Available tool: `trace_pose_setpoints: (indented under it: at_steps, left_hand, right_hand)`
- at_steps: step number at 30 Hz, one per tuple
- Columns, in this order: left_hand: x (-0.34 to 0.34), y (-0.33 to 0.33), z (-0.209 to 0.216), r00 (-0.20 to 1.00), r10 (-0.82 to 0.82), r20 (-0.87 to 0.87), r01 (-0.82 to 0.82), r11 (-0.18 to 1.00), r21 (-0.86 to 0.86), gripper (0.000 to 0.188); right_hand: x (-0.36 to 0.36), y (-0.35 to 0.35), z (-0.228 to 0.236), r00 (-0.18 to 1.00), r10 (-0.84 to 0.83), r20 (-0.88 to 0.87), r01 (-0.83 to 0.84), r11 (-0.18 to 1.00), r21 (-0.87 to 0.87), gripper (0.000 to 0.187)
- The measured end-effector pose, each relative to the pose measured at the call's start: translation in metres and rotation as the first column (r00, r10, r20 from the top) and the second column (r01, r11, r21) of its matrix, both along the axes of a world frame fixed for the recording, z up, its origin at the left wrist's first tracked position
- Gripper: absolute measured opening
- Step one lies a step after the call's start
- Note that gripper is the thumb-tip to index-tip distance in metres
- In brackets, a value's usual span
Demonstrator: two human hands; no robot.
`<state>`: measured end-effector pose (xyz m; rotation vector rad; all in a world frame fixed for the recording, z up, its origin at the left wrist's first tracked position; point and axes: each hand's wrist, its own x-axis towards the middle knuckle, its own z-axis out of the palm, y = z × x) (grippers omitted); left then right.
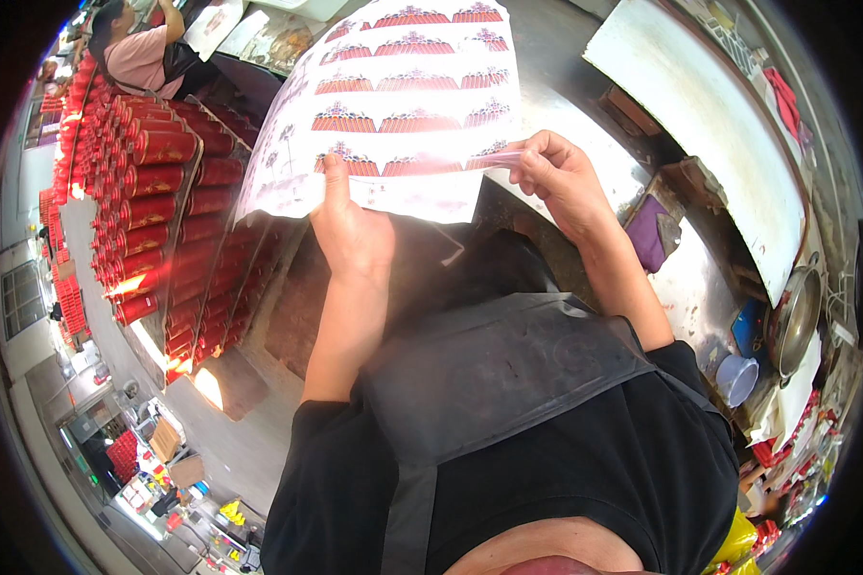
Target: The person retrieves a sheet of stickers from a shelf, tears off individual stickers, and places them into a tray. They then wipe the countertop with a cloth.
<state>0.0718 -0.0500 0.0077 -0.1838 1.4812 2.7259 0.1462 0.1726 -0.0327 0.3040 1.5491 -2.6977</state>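
Observation:
A large white sheet [422, 120] printed with rows of red-and-blue fan-like patterns is held up in front of me. My left hand [350, 216] grips its lower edge, thumb on the printed face and the other fingers hidden behind. At the sheet's lower right, my right hand [556, 177] is closed in a pinch on a thin, translucent pinkish strip [497, 159]. That strip stretches leftward over the bottom row of patterns; whether it is joined to the sheet, I cannot tell. A thin pale string-like piece [448, 244] shows just below the sheet.
Racks of stacked red cylinders [149, 206] stand close on my left. A pale tabletop [710, 125] curves along the right, with a purple cloth [648, 233], a metal pan [796, 321] and a white bucket [736, 379]. Another person [144, 53] is at the far left.

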Motion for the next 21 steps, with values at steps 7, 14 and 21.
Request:
trace_pose_setpoints:
  at_steps: [7, 14, 21]
  left_hand:
    - [-0.001, 0.009, 0.004, 1.0, -0.018, 0.004, 0.018, 1.0, 0.026, 0.043]
    - [-0.004, 0.008, 0.007, 0.999, -0.032, 0.008, 0.031, 0.999, 0.033, 0.042]
    - [0.002, 0.014, -0.004, 0.998, -0.042, 0.042, 0.043, 0.999, -0.009, 0.045]
  right_hand:
    - [0.007, 0.012, -0.012, 1.0, -0.023, 0.006, 0.023, 0.998, -0.061, 0.017]
    - [-0.009, 0.022, -0.022, 0.954, -0.261, 0.15, 0.259, 0.965, 0.034, 0.031]
    - [-0.032, 0.005, -0.024, 0.996, 0.019, 0.091, 0.012, 0.944, -0.33, 0.046]
